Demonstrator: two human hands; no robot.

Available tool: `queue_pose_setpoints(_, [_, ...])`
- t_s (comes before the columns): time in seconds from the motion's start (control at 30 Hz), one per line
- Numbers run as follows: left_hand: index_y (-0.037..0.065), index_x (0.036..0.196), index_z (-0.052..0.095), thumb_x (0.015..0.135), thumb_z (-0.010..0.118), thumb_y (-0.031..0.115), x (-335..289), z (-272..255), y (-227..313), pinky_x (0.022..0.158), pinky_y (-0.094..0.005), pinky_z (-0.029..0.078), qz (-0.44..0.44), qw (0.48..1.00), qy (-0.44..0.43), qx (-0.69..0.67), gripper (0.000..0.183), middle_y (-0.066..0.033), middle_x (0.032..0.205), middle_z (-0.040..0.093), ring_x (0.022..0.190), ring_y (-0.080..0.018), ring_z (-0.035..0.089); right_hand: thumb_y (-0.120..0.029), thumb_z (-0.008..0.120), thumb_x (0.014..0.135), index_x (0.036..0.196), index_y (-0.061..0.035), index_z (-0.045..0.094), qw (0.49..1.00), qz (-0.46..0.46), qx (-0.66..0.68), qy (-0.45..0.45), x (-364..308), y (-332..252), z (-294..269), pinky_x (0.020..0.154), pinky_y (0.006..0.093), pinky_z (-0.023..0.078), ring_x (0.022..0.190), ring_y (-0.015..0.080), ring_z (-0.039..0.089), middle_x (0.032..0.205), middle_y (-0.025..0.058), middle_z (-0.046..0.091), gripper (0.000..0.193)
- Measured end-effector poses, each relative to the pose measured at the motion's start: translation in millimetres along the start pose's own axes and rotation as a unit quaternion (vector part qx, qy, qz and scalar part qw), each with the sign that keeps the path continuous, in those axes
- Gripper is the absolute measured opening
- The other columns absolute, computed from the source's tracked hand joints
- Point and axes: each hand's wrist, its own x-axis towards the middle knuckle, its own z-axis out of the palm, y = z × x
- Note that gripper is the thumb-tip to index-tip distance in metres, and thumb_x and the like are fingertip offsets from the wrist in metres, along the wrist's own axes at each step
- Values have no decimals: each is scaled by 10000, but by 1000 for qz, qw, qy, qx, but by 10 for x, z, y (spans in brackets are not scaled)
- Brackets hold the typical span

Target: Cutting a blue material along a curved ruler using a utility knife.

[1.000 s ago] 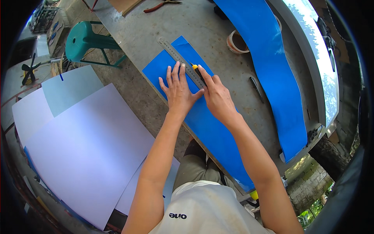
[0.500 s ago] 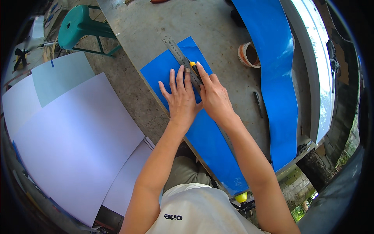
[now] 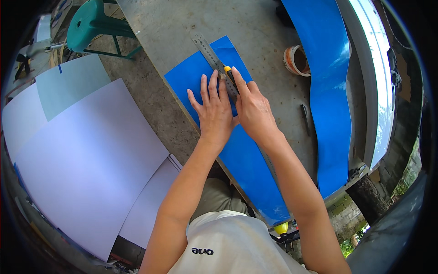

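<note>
My left hand (image 3: 214, 112) lies flat with its fingers spread, pressing on a steel ruler (image 3: 207, 51) and the blue sheet (image 3: 251, 169) beneath it. The ruler runs lengthwise along the sheet, its far end reaching past the sheet's far edge. In my right hand (image 3: 255, 109) is a utility knife (image 3: 227, 69) with a yellow and black body, the forefinger stretched along it. Its tip rests close against the ruler's right edge, just right of my left fingertips. My hands and forearms hide the middle of the ruler.
Another long blue strip (image 3: 331, 109) lies wavy on the grey table (image 3: 178, 27) at right. An orange-white ring or tub (image 3: 299, 60) and a black pen (image 3: 305, 120) sit left of it. Large white sheets (image 3: 91, 160) and a green stool (image 3: 86, 27) stand left of the table.
The whole view has shifted a little, so the table and sheet appear slightly higher. Both hands, the ruler and the knife keep nearly the same places on the sheet.
</note>
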Motion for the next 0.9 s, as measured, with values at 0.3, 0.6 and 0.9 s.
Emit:
queue_pose_setpoints(0.3, [36,1582,339,719,939,293,14,31,-16,1209,-739,115,7,1000,9,17,1083,-116,1677,270,1590,-355,195,52,603,911,1596,-47,406,1000,-17,-22,2,-215,50,-32,829,518,545,922,441,664,1049,255,600,719])
queue_pose_setpoints(0.6, [16,1584,353,713,951,406,0,34,23,1208,-750,139,2,999,15,28,1126,-126,1676,277,1586,-354,210,21,600,931,1601,-76,415,999,-4,-2,40,-389,151,-18,860,507,552,960,434,674,1079,252,609,701])
queue_pose_setpoints(0.9, [54,1557,372,671,971,256,-25,86,-24,1193,-758,144,4,999,32,14,1089,-101,1679,286,1584,-344,221,5,578,935,1604,-81,411,998,-32,-23,52,-18,97,97,868,533,550,942,456,678,1083,259,617,694])
